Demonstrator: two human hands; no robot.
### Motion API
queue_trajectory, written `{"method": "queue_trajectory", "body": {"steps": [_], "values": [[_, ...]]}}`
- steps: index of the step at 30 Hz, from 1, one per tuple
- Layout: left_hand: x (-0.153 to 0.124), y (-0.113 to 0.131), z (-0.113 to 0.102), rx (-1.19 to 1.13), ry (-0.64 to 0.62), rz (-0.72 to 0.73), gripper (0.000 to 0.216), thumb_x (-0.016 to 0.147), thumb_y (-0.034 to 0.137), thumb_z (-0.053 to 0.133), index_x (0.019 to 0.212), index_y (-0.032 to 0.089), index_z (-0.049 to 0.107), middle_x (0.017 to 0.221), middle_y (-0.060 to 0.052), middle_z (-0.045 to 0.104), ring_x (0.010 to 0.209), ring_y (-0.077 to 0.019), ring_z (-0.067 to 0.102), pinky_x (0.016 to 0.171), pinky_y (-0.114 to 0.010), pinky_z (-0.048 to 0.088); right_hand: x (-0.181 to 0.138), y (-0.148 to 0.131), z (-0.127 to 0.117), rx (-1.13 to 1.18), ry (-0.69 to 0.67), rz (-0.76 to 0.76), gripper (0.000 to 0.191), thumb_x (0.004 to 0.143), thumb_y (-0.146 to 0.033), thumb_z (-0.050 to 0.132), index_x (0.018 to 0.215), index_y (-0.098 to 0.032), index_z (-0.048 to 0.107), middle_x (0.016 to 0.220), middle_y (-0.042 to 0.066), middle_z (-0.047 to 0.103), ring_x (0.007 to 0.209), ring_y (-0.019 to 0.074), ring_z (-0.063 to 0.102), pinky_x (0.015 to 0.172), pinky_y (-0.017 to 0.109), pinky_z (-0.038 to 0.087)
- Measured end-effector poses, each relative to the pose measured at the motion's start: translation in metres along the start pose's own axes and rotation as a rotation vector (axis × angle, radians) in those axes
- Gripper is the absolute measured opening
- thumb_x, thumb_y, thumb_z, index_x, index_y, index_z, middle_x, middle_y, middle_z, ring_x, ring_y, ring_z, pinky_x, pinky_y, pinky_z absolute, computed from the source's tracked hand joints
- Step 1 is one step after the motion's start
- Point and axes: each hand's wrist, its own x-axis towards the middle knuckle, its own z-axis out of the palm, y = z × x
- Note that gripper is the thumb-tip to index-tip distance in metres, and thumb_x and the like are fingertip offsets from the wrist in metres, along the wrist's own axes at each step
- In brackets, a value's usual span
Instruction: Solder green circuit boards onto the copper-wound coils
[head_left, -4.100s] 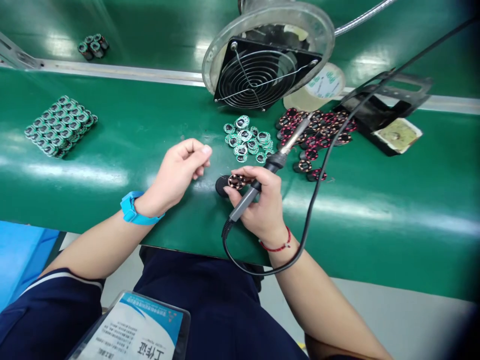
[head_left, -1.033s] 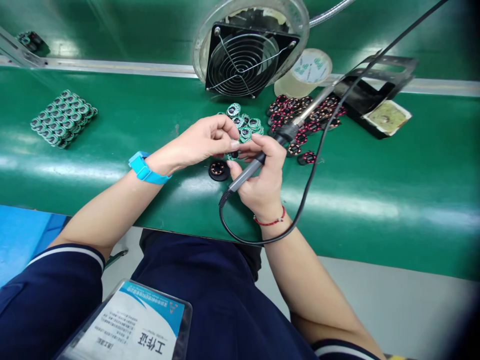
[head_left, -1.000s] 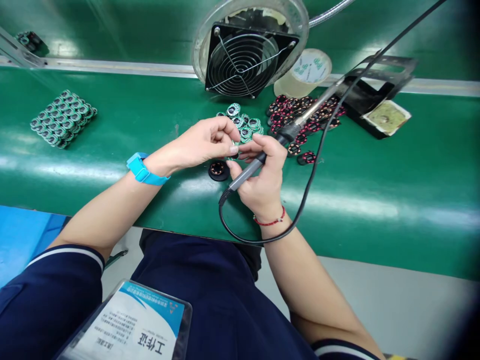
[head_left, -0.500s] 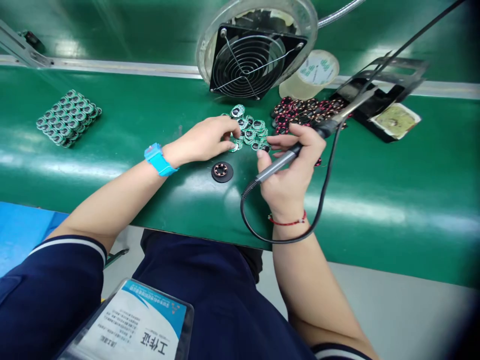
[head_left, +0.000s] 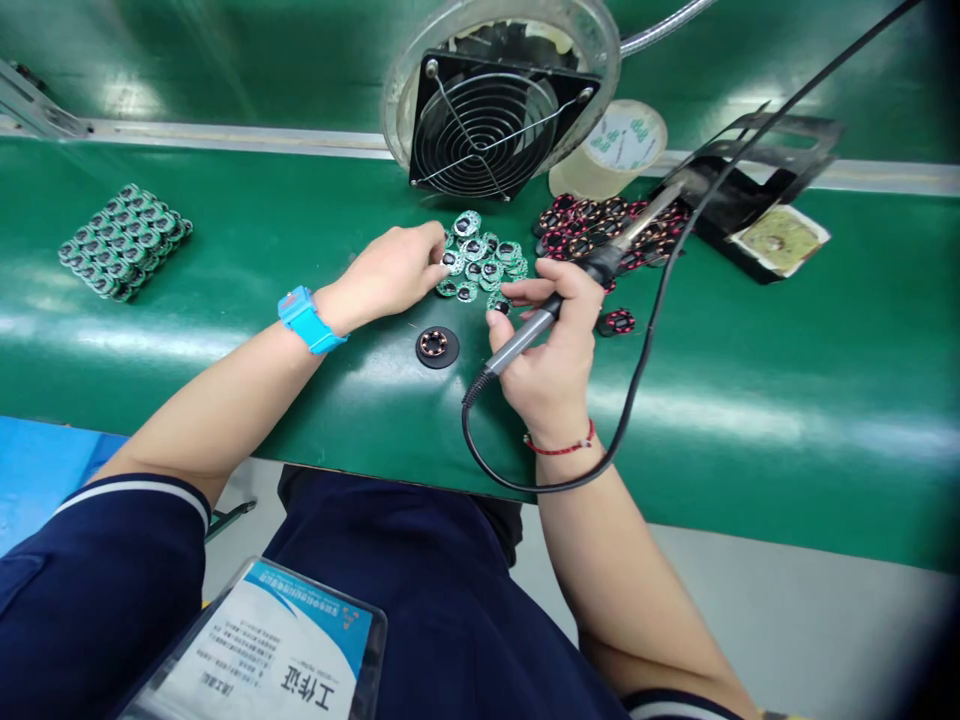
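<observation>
Small round green circuit boards [head_left: 491, 272] lie in a loose heap in front of me. My left hand [head_left: 401, 268] reaches the heap's left edge, its thumb and fingers closed at a round circuit board [head_left: 451, 262]. A soldering iron [head_left: 529, 338] rests in my right hand [head_left: 553, 350], tip pointing away to the upper right. That hand's thumb and fingertips also touch a board [head_left: 499, 303] at the heap's near right edge. Closer to me, a copper-wound coil on a black disc [head_left: 436, 346] sits on the green bench [head_left: 360, 400].
Stacked green boards [head_left: 124, 240] stand at the left. Red and copper coils [head_left: 592, 225] are piled behind my right hand, one coil [head_left: 617, 321] apart. Behind are a fan [head_left: 480, 140], a tape roll [head_left: 611, 150] and an iron stand with sponge [head_left: 780, 242]. The iron's cable [head_left: 637, 380] loops over my right wrist.
My right hand has shifted slightly left and nearer with the soldering iron. My left hand has drawn back a little to the left, and the boards lie more spread out.
</observation>
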Motion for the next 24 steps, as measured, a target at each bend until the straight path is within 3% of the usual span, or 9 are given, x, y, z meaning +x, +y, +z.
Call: {"method": "queue_trajectory", "body": {"steps": [3,5,7,9,13,19,24], "values": [[-0.019,-0.008,-0.007,-0.134,0.052,0.070,0.021,0.083,0.011,0.057,0.103,0.016,0.063,0.079,-0.002,0.063,0.069,-0.0154,0.054,0.068,-0.031,0.042,-0.002,-0.002,0.001,0.034,-0.029,-0.001,0.056,0.086,-0.021,0.065,0.136,-0.030,0.042,0.110,0.005,0.065,0.097,0.0199,0.068,0.089,0.044,0.061],[-0.036,-0.012,-0.010,-0.261,-0.061,0.219,0.033,0.078,0.008,0.057,0.110,0.017,0.060,0.096,-0.004,0.065,0.078,-0.0146,0.059,0.073,-0.029,0.048,-0.003,-0.004,0.003,0.060,-0.063,0.005,0.056,0.086,-0.023,0.065,0.136,-0.030,0.041,0.110,0.004,0.065,0.098,0.0196,0.067,0.092,0.044,0.060],[-0.052,-0.012,-0.008,-0.290,-0.176,0.331,0.045,0.078,0.011,0.060,0.122,0.017,0.055,0.115,-0.009,0.062,0.100,-0.0184,0.060,0.088,-0.032,0.050,-0.005,-0.006,0.004,0.096,-0.099,0.010,0.056,0.087,-0.025,0.066,0.137,-0.030,0.040,0.110,0.003,0.065,0.098,0.0193,0.067,0.093,0.044,0.059],[-0.063,-0.011,-0.001,-0.263,-0.214,0.393,0.042,0.084,0.018,0.063,0.125,0.016,0.054,0.120,-0.012,0.060,0.112,-0.0230,0.055,0.098,-0.037,0.048,-0.006,-0.008,0.006,0.134,-0.135,0.008,0.056,0.087,-0.027,0.065,0.137,-0.030,0.040,0.110,0.004,0.065,0.097,0.0189,0.066,0.092,0.043,0.059],[-0.070,-0.005,0.018,-0.273,-0.146,0.378,0.018,0.092,0.019,0.057,0.109,0.015,0.061,0.108,-0.012,0.061,0.106,-0.0240,0.055,0.094,-0.039,0.048,-0.008,-0.013,0.008,0.184,-0.157,0.020,0.052,0.088,-0.028,0.064,0.135,-0.029,0.043,0.108,0.004,0.065,0.097,0.0188,0.066,0.090,0.043,0.058],[-0.077,-0.002,0.035,-0.296,-0.020,0.301,0.021,0.090,0.014,0.056,0.110,0.009,0.061,0.104,-0.013,0.059,0.100,-0.0240,0.055,0.090,-0.038,0.049,-0.013,-0.022,0.010,0.325,-0.241,0.104,0.059,0.085,-0.035,0.072,0.136,-0.030,0.043,0.105,0.003,0.067,0.096,0.0192,0.067,0.084,0.040,0.058],[-0.076,-0.007,0.029,-0.361,-0.078,0.289,0.025,0.083,0.006,0.056,0.107,0.014,0.055,0.100,-0.009,0.060,0.096,-0.0210,0.056,0.086,-0.035,0.048,-0.019,-0.019,0.014,0.290,-0.344,0.105,0.061,0.087,-0.031,0.069,0.139,-0.032,0.039,0.108,0.003,0.067,0.101,0.0203,0.066,0.095,0.045,0.056]]}}
